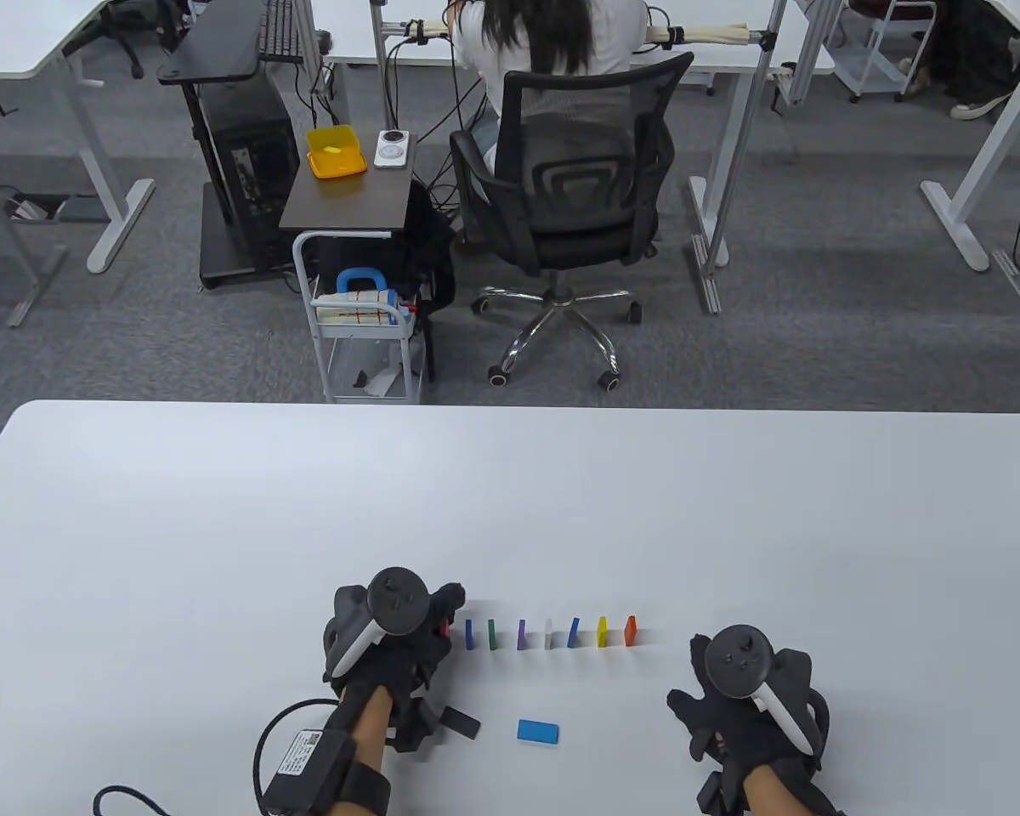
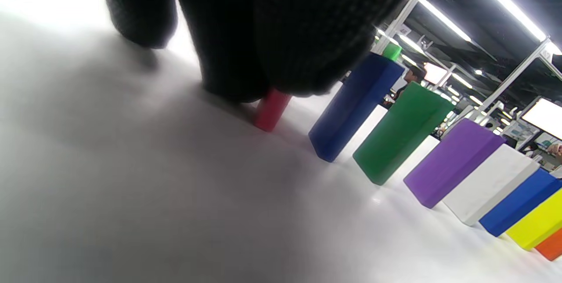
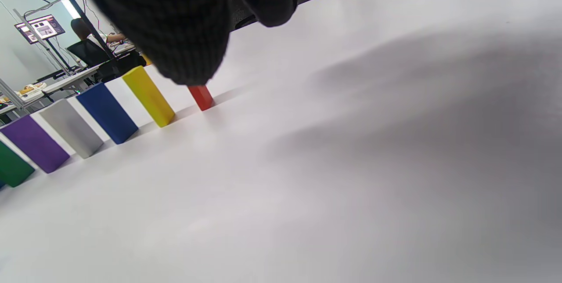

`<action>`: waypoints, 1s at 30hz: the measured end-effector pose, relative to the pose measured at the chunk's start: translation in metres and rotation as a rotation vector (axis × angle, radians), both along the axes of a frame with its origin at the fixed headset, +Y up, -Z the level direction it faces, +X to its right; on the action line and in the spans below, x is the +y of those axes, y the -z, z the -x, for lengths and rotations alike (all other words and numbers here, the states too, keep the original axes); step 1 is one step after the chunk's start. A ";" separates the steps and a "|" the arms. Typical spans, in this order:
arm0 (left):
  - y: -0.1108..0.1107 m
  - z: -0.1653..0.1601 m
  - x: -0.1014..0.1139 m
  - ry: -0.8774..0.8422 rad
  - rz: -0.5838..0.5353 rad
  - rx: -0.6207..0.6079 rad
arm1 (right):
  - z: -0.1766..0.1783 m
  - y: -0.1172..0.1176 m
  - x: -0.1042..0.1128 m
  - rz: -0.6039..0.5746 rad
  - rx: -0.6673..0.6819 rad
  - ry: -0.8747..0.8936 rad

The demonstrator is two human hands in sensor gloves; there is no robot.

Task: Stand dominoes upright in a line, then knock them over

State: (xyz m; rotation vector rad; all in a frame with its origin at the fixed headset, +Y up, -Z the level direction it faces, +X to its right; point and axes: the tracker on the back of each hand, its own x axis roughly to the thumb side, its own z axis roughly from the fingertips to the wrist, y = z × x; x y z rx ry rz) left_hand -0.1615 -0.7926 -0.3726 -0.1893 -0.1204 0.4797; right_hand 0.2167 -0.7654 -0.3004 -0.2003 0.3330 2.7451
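Pinching pink domino (image 2: 271,109), left hand (image 1: 391,633)

Your right hand's gloved fingers (image 3: 175,23) hang in from the top edge, dark and blurred, loosely apart and clear of the white table (image 3: 351,164), throwing a broad soft shadow across it. Beyond your thumb runs the line of upright dominoes: the red domino (image 3: 202,97) partly hidden behind your thumb tip, then the yellow domino (image 3: 149,96), the blue domino (image 3: 107,114), the grey domino (image 3: 72,128), the purple domino (image 3: 35,143), and the green domino (image 3: 12,166) cut off at the left edge. All stand apart, none touching. Far back, monitors (image 3: 41,26) glow over other desks.
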 end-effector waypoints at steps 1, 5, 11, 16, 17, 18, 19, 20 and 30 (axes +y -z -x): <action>0.000 0.000 0.000 -0.001 0.002 0.000 | 0.000 0.000 0.000 -0.001 0.001 0.000; 0.000 -0.002 0.000 0.004 0.003 0.000 | 0.001 -0.001 0.000 -0.005 0.005 0.001; 0.001 0.000 0.000 -0.006 0.014 0.005 | 0.000 -0.001 0.001 -0.006 0.005 0.004; 0.000 0.000 0.000 0.004 0.022 0.002 | 0.000 -0.001 0.000 -0.004 0.007 0.006; 0.000 0.000 0.000 0.004 0.023 0.003 | 0.000 -0.001 0.000 -0.003 0.007 0.008; 0.000 0.000 0.000 0.004 0.025 0.003 | 0.000 -0.001 0.000 -0.003 0.007 0.009; 0.000 0.000 0.000 0.004 0.027 0.003 | 0.000 -0.001 0.000 -0.004 0.007 0.009; 0.000 0.000 0.000 0.002 0.030 0.004 | 0.000 -0.001 0.000 -0.003 0.008 0.008; -0.010 0.015 0.019 -0.038 0.005 0.061 | 0.000 -0.001 0.002 -0.011 0.009 0.019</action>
